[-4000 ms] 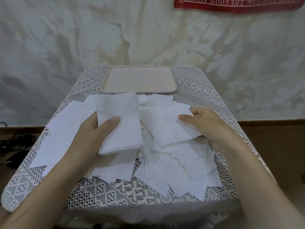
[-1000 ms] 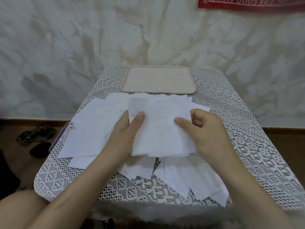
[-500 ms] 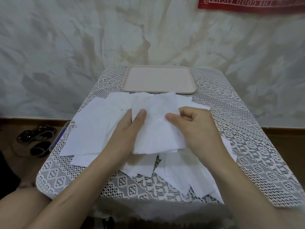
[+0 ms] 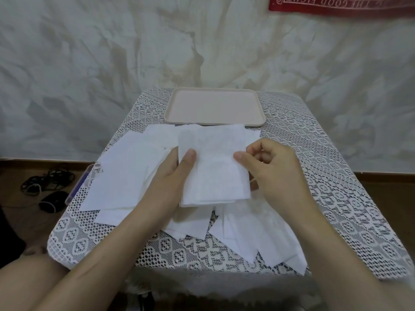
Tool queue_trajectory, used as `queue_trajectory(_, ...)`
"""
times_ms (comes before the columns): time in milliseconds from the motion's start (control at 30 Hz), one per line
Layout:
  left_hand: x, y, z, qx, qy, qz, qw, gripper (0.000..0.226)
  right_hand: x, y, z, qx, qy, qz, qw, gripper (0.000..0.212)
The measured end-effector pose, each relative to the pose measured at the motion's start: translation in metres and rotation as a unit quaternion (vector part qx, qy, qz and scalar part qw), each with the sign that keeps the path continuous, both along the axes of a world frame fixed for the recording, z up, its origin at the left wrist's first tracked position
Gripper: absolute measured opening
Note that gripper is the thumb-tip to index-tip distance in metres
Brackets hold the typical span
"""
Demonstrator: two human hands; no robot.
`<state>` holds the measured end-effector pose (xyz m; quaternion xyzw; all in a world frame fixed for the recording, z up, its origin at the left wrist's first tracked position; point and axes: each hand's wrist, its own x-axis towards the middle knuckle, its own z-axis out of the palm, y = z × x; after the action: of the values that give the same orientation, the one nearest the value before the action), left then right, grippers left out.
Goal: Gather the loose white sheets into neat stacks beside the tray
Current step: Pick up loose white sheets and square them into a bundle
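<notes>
white stack (image 4: 215, 167) pinched between left hand (image 4: 173, 176) and right hand (image 4: 272, 169) above the table (image 4: 314, 176), thumbs on top, loose sheets (image 4: 125, 176) spread below, beige tray (image 4: 214, 107) just behind

The wall (image 4: 89, 63) behind stood mottled white and beige, a red banner (image 4: 341, 5) hanging at its upper right. Before it stood a lace-covered table (image 4: 332, 180). On the brown floor (image 4: 13, 187) to the left lay tangled dark cables (image 4: 48, 179).
</notes>
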<state>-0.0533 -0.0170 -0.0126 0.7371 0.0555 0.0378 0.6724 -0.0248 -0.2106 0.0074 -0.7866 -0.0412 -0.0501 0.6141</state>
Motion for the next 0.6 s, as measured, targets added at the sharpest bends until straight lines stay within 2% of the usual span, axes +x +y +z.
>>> queue_trajectory(67, -0.001, -0.001, 0.001, -0.001, 0.000, -0.002, 1.000, 0.029, -0.001, -0.005, 0.005, 0.047, 0.030, 0.024, 0.998, 0.018)
queue_trajectory(167, -0.002, -0.002, 0.002, -0.011, 0.001, 0.001, 1.000, 0.032, -0.006, -0.001, 0.005, 0.064, 0.043, 0.044, 0.996, 0.018)
queue_trajectory(267, -0.002, -0.003, 0.004, -0.024, -0.001, -0.005, 1.000, 0.045, -0.008, 0.009, 0.001, 0.061, 0.043, 0.048, 0.996, 0.017)
queue_trajectory(400, -0.001, -0.002, 0.002, -0.025, -0.004, -0.015, 1.000, 0.051, -0.004, 0.014, 0.001, 0.063, 0.044, 0.053, 0.996, 0.016)
queue_trajectory(600, 0.004, 0.001, -0.004, -0.033, -0.018, -0.011, 0.999, 0.041, 0.001, 0.014, -0.004, 0.012, 0.040, 0.043, 0.998, 0.016)
